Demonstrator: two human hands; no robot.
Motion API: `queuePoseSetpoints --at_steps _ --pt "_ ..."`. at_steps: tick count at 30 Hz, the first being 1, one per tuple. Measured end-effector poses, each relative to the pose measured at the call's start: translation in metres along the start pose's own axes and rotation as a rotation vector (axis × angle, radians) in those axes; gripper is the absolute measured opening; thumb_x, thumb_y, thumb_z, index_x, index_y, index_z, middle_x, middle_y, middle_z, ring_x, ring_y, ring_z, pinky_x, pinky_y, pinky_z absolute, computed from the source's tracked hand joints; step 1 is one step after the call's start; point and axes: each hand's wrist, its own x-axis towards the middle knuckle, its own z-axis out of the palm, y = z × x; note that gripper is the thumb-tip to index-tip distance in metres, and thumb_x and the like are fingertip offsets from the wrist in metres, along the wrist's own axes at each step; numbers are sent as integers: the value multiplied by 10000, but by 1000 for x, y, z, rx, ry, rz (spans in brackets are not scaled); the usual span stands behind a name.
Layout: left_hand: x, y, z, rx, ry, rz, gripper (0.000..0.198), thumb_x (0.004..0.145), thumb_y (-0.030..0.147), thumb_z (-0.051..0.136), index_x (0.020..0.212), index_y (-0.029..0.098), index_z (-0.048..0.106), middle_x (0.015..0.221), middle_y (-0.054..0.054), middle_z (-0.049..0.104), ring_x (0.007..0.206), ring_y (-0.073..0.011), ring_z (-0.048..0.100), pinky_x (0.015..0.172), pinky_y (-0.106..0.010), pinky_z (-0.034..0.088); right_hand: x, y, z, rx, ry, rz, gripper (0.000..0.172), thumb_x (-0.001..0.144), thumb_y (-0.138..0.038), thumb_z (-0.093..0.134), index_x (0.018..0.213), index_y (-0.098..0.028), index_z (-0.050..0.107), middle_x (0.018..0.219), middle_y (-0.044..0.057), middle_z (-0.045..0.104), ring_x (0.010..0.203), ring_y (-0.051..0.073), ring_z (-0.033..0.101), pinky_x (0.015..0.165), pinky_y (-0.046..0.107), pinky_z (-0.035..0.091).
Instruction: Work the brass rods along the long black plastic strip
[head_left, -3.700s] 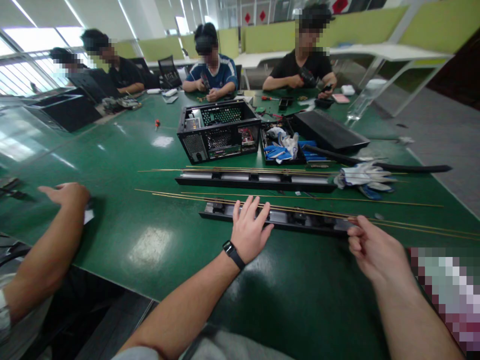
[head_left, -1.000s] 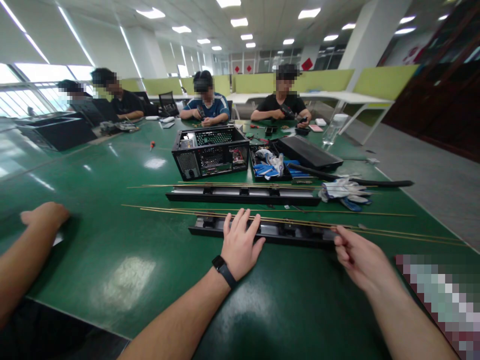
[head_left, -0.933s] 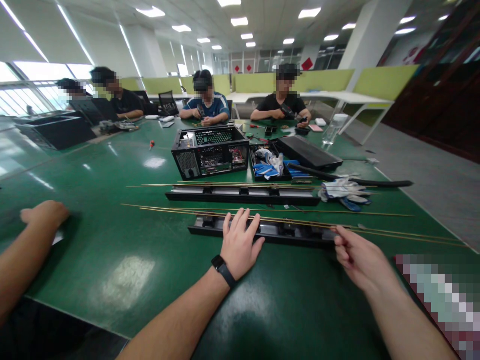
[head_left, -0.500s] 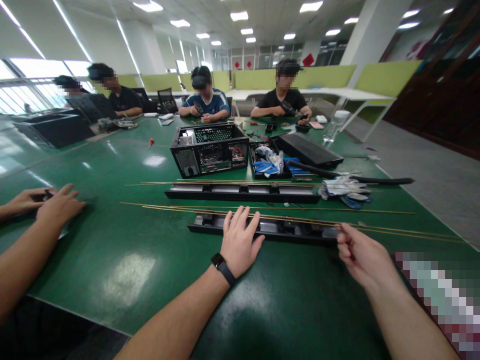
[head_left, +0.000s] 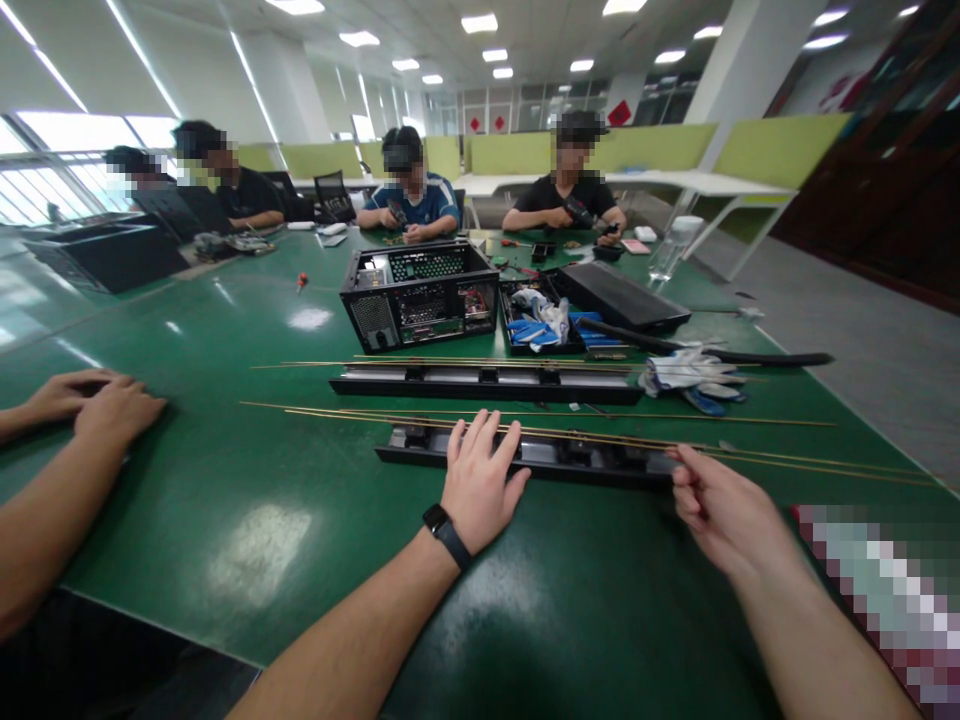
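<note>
Two black channels [head_left: 585, 472] lay apart, left hand [head_left: 480, 485] splayed over one, right hand [head_left: 716, 510] curled at its end, fingers' grip unclear to me.

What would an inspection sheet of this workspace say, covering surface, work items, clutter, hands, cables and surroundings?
Surface: green table, glossy, with bright reflections.
Work items: near black channel and far black channel, with thin gold-coloured rods along and between them.
Clutter: open computer case behind the channels; loose white-and-blue gloves at the far channel's right end.
Hands: left hand spread over the near channel; right hand curled at its right end, exact grip unclear.
Cables: thick black cable or tube, which one unclear.
Surroundings: another person's hands on the left; people seated beyond.
</note>
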Motion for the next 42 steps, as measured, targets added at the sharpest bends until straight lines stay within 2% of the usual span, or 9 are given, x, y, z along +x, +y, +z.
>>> queuePoseSetpoints --at_steps 9,16,22,32,42 --pt "0 -1 1 -9 -4 -7 644 1133 299 809 1771 302 724 1847 -179 717 1796 -428 607 1510 -753 454 5 2 -4 32 40 -24 305 891 -358 1053 914 -207 788 659 -51 631 428 65 436 327 144 254" --pt "0 -1 -1 -3 -12 -4 622 1143 298 804 1759 270 727 1860 -193 702 1798 -425 607 1506 -733 472 0 0 1 -7 39 -19 350 911 -415 1062 914 -203 783 663 -39 647 408 63 423 311 147 260" --pt "0 0 -1 -4 -2 -6 628 1134 292 819 1756 284 729 1848 -189 713 1792 -429 614 1503 -737 472 3 1 -2 -17 7 2 403 923 -472 1087 993 -211 789 668 -49 625 413 74 447 312 148 253" --pt "0 0 -1 -5 -10 -7 625 1134 295 827 1752 263 737 1851 -206 709 1796 -441 611 1509 -754 459 9 5 -7 -1 22 -38 456 914 -510 1108 994 -228 759 666 -64 610 415 69 458 337 147 249" --pt "0 0 -1 -7 -3 2 624 1133 296 835 1747 249 741 1836 -215 721 1785 -439 628 1497 -736 490 11 4 -8 6 47 -29 414 917 -481 1095 976 -229 772 663 -60 607 424 73 454 349 152 245"
